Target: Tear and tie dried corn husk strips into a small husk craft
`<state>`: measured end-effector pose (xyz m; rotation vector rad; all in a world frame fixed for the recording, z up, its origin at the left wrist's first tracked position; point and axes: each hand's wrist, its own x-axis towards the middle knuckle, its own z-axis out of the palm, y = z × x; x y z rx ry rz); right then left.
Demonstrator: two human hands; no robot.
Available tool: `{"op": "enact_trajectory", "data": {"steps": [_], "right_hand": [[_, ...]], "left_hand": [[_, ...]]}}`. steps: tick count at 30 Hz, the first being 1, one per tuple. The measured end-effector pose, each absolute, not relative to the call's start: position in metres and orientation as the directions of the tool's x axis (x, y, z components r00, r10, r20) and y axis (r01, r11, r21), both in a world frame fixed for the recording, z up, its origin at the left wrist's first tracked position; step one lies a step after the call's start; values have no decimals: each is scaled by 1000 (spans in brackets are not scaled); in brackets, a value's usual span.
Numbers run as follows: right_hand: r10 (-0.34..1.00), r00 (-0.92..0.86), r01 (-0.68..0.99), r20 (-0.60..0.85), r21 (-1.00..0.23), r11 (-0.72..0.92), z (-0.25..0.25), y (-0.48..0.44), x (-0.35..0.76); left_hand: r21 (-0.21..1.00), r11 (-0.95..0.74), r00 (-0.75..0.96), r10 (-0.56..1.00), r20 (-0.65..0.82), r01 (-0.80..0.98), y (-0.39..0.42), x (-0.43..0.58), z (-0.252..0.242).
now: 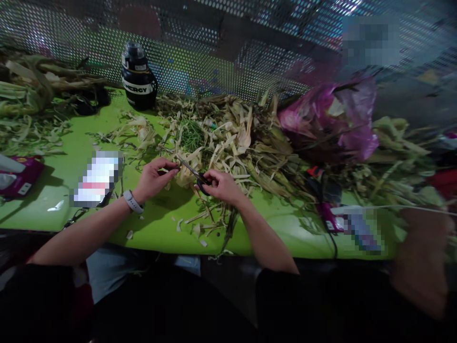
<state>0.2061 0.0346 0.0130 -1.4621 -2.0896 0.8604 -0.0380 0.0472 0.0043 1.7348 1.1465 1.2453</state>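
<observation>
My right hand (222, 185) is closed round the black handles of a pair of scissors (194, 172), whose blades point left toward my left hand. My left hand (154, 177), with a pale watch at the wrist, pinches a pale strip of dried husk (184, 175) at the blade tips. Both hands hover over the green table (71, 138), just in front of a big heap of dried husks and stalks (235, 138).
A black flask (137, 78) stands at the back by a perforated metal screen. A purple plastic bag (335, 121) lies on the husks at right. More stalks pile up at far left and right. Another person's blurred hand (423, 259) is at lower right. Husk scraps litter the table.
</observation>
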Motion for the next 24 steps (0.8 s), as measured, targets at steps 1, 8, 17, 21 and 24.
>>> {"op": "enact_trajectory", "data": {"steps": [1,8,17,21,24], "right_hand": [[942,-337,661,8,-710,242,13,35,206],[939,-343,655,6,-715,244,14,33,205],[941,-339,646,11,-724,242,13,35,205],[938,-347,644,-3,-728,236,15,34,204],[936,-351,639,3,-730,242,16,33,204]], "left_hand": [[896,-362,143,931,335,256,47,-38,4],[906,-356,140,933,331,231,48,-38,3],[901,-368,142,929,343,231,48,-39,2],[901,-366,144,929,340,232,48,-39,2],[903,-361,149,931,334,232,48,-39,1]]}}
